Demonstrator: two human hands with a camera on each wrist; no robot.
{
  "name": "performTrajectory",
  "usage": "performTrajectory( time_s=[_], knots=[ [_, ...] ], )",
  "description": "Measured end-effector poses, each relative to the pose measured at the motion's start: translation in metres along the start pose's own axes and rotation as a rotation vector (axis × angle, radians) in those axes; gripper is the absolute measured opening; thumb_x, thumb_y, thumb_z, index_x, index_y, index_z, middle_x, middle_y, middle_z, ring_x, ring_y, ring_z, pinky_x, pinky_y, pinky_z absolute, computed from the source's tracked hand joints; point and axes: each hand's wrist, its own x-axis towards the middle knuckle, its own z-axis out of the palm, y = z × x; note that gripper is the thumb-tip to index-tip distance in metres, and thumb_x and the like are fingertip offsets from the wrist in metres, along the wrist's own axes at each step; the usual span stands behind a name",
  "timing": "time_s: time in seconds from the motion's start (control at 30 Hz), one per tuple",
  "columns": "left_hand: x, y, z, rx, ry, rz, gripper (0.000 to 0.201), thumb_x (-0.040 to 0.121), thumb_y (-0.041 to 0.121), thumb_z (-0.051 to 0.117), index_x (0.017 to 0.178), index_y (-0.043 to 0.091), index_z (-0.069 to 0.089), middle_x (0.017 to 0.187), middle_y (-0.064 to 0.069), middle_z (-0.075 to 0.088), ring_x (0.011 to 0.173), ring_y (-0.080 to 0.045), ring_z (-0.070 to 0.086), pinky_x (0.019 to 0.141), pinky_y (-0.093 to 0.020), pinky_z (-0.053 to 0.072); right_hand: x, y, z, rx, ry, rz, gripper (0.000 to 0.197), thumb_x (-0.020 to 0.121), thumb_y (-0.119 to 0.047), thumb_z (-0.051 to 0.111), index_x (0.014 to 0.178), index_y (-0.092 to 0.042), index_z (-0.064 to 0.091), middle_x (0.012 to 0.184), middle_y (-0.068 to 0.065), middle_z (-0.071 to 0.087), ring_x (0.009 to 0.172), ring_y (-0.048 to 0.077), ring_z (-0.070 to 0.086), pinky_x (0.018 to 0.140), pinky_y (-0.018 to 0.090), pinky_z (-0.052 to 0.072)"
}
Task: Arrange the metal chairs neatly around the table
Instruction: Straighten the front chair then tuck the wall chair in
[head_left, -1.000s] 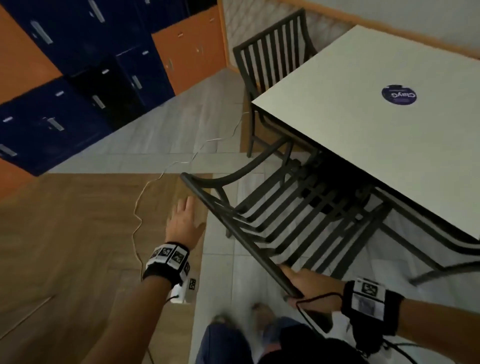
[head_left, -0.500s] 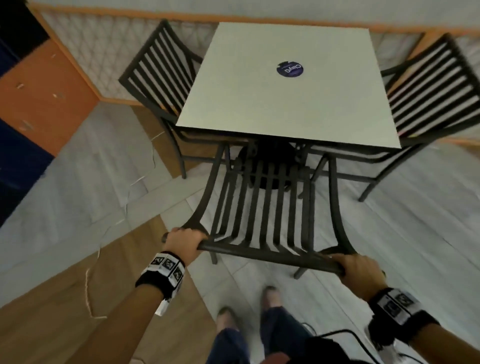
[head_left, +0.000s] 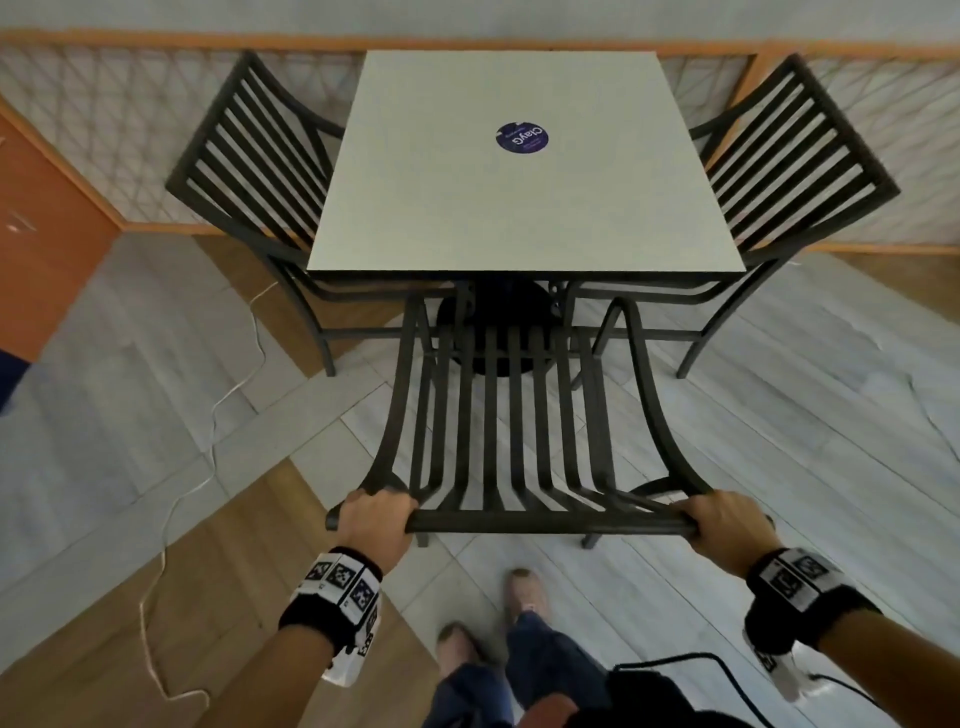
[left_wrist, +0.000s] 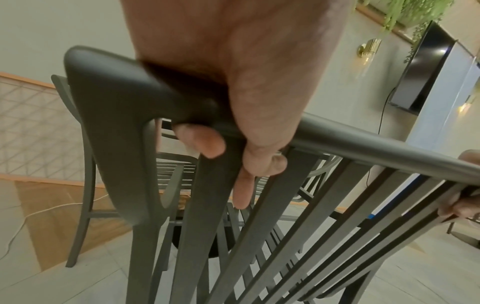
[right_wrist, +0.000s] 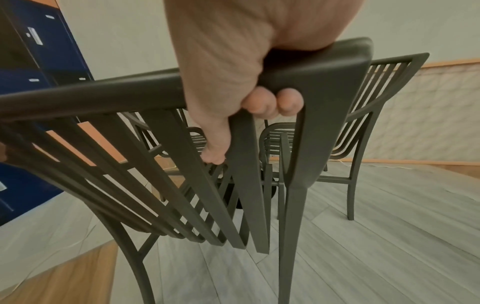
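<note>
A dark metal slatted chair (head_left: 511, 415) stands in front of me, facing the square white table (head_left: 519, 208), its seat partly under the table's near edge. My left hand (head_left: 375, 522) grips the left end of its top rail (left_wrist: 363, 148). My right hand (head_left: 724, 525) grips the right end of the same rail (right_wrist: 91, 96). In both wrist views the fingers curl under the rail. A second chair (head_left: 249, 171) sits tucked at the table's left side, and a third chair (head_left: 795, 166) at its right side.
A round purple sticker (head_left: 522, 138) lies on the tabletop. A thin white cable (head_left: 208, 447) trails over the floor at left. A low latticed wall (head_left: 88, 130) runs behind the table. Orange and blue lockers (head_left: 36, 234) stand at far left. My feet (head_left: 524, 597) are just behind the chair.
My left hand, free a second ago, now holds the top rail. The chair has turned from slanted to square with the table, and I now stand straight behind it.
</note>
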Motion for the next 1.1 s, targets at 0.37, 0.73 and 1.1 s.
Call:
performTrajectory(
  time_s=[0.37,0.73,1.1],
  knots=[
    [-0.003,0.0,0.004,-0.114,-0.029,0.074,0.02,0.089,0.044,0.054,0.097,0.029,0.065,0.066,0.013,0.042,0.083,-0.013,0.061,0.099,-0.036,0.04,-0.009,0.006,-0.004,0.054,-0.013,-0.081,0.021,0.092,-0.039,0.053,0.109,-0.035,0.064,0.077,-0.015,0.056,0.073,0.008,0.057,0.064,0.017,0.038],
    [0.004,-0.03,0.0,-0.489,-0.151,0.084,0.045,0.069,0.047,0.076,0.11,0.034,0.063,0.108,0.013,0.067,0.103,-0.007,0.06,0.102,-0.037,0.044,0.015,-0.031,-0.068,-0.017,-0.136,-0.409,0.08,0.065,-0.09,0.041,0.125,-0.039,0.05,0.111,-0.016,0.066,0.104,0.01,0.053,0.097,0.032,0.035],
    [-0.03,-0.162,0.055,-0.774,-0.122,-0.171,0.061,0.078,0.026,0.073,0.13,0.037,0.044,0.124,0.012,0.049,0.117,-0.01,0.048,0.097,-0.017,0.038,0.087,-0.175,-0.14,-0.061,-0.095,-0.624,0.093,0.058,-0.091,0.005,0.122,-0.04,0.051,0.107,-0.013,0.069,0.104,0.009,0.057,0.101,0.036,0.036]
  ],
)
